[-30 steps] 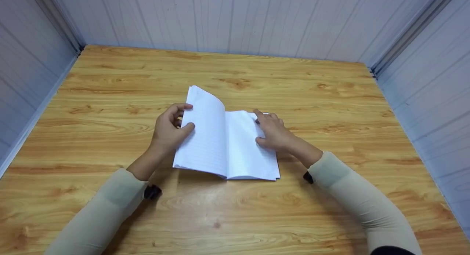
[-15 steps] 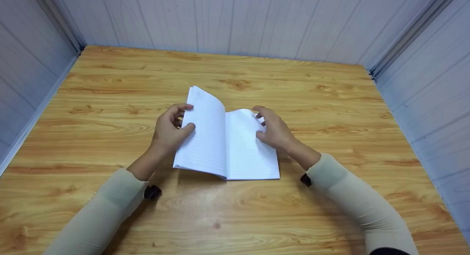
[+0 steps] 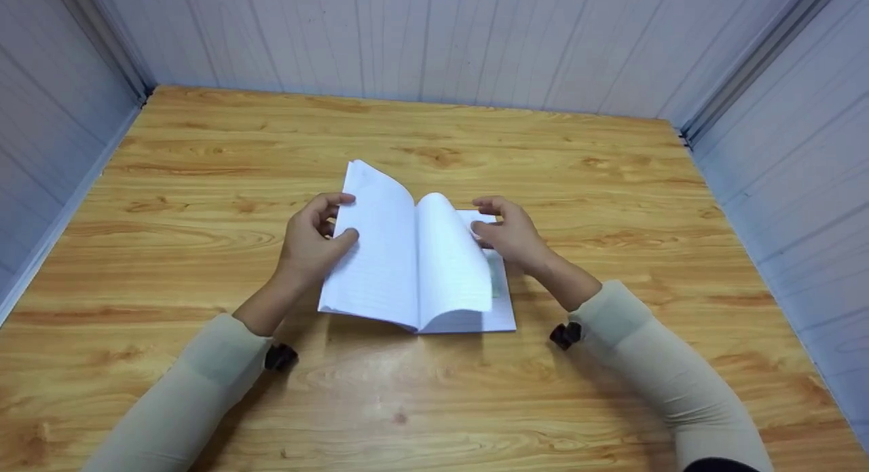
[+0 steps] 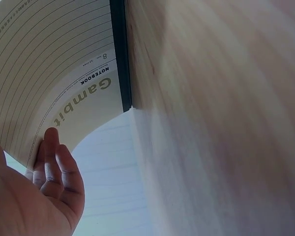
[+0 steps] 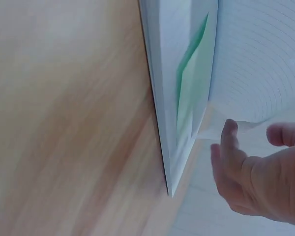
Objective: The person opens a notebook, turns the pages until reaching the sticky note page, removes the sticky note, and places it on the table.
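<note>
An open lined notebook (image 3: 380,255) lies in the middle of the table, its left half raised at a slant. My left hand (image 3: 313,236) grips that half's outer edge, thumb on the page and fingers behind; in the left wrist view they lie by the cover (image 4: 88,83), printed "Gambit NOTEBOOK". On the right, a loose page (image 3: 453,268) curls up toward the spine. My right hand (image 3: 509,233) is at this page's outer edge, thumb and fingers apart in the right wrist view. Under the curled page, a pale green slip (image 5: 194,78) lies on the right half.
The notebook rests on a wood-grain table (image 3: 434,397). Pale panel walls (image 3: 421,37) close off its back and both sides. Small black wrist devices (image 3: 280,356) hang below both sleeves.
The right page has risen and curled leftward, baring the green slip and the sheet beneath. My right hand's fingers have drawn back toward the outer edge. The left hand has stayed put.
</note>
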A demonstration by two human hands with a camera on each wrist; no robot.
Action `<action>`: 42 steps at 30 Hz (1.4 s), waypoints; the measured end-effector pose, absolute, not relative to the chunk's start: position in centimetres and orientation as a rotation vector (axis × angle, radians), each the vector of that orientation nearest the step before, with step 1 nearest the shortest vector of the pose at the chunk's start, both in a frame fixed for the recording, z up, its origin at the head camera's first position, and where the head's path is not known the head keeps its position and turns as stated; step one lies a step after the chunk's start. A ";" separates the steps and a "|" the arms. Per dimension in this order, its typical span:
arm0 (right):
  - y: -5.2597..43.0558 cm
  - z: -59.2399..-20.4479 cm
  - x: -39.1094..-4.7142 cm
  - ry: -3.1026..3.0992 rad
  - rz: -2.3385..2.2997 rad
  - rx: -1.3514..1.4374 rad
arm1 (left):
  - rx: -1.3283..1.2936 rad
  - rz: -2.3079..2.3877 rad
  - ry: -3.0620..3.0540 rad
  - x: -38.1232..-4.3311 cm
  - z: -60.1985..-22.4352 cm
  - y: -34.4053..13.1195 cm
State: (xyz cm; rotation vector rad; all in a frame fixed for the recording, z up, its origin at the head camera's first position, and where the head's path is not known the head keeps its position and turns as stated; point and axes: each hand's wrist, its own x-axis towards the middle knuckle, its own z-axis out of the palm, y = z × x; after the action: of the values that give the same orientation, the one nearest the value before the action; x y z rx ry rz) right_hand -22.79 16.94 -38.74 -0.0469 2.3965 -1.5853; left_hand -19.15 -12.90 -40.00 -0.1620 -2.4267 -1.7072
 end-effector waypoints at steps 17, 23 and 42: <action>14.4 -39.2 -20.7 2.571 -1.495 -0.865 | -0.150 -1.720 -2.427 -19.1 -40.0 -13.0; 13.8 -39.5 -20.5 2.559 -1.379 -1.076 | -0.146 -1.724 -2.429 -19.2 -40.0 -12.9; 10.9 -39.2 -20.6 2.730 -1.028 -1.213 | -0.151 -1.703 -2.429 -19.0 -40.0 -12.9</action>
State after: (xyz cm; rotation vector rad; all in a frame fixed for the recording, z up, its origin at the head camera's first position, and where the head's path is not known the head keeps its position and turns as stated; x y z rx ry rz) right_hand -20.57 10.88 -39.19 -1.2129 2.7295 -1.0278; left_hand -19.01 -12.86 -39.96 -0.1509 -2.4290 -1.7034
